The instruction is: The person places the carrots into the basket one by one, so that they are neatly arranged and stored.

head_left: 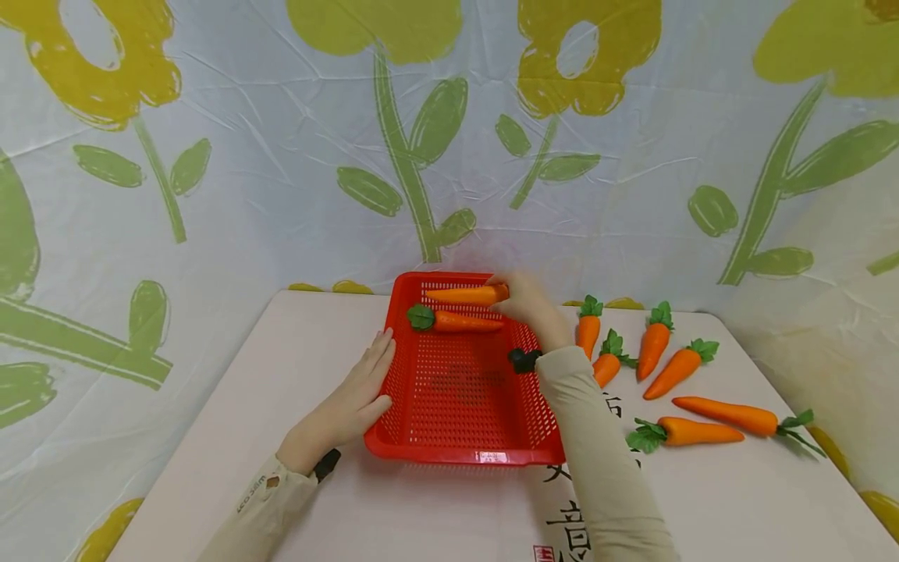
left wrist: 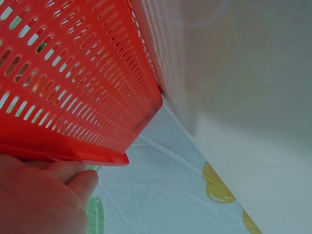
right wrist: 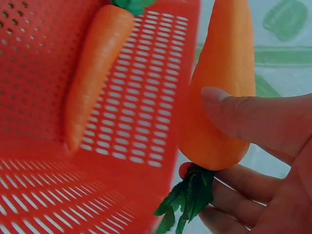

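Holding carrot (right wrist: 222, 87) over basket (head_left: 456, 390), six carrots (head_left: 667, 375) beside

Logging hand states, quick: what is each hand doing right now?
Left hand: open, fingers straight against the red basket side.
Right hand: holds a carrot at the basket's far edge.

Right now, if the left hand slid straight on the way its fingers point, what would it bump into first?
The left hand already touches the red basket; pushing on, it would probably just press that near side wall.
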Demonstrator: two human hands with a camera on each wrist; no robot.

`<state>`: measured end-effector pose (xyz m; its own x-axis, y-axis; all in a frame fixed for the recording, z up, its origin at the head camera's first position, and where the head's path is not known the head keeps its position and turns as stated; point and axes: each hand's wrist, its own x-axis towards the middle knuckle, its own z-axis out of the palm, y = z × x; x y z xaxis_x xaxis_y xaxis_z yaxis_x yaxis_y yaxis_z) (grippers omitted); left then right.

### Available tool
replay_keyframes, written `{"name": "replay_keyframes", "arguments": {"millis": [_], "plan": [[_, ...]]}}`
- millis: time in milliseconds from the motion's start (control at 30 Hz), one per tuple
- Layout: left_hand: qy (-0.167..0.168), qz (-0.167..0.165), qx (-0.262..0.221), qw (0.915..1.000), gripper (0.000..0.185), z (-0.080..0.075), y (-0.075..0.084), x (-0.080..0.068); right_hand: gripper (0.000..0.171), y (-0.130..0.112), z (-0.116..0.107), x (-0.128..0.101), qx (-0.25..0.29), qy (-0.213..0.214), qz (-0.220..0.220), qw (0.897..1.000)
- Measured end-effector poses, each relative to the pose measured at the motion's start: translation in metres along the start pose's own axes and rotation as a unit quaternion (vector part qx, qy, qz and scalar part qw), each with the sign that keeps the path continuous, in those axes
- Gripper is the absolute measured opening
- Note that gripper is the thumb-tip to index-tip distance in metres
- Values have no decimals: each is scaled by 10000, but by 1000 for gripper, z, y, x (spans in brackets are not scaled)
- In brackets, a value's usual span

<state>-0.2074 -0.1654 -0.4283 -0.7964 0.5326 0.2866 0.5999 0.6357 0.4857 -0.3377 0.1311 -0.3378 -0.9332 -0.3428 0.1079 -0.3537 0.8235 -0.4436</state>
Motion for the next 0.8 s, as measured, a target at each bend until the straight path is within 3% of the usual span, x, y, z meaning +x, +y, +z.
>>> {"name": "replay_keyframes", "arguments": {"millis": [333,633,800], "plan": [[-23,-5,-21,10000,76,-2,2,0,43,-4,21,5,69,-239,450,9987],[32,39,-11,10000,75,-2,3,0,40,4,42,6,-229,-379,823,9956],[38,3,-11,10000,75,-3,4,1,40,7,52,6,-289,-451,836,9951]]}}
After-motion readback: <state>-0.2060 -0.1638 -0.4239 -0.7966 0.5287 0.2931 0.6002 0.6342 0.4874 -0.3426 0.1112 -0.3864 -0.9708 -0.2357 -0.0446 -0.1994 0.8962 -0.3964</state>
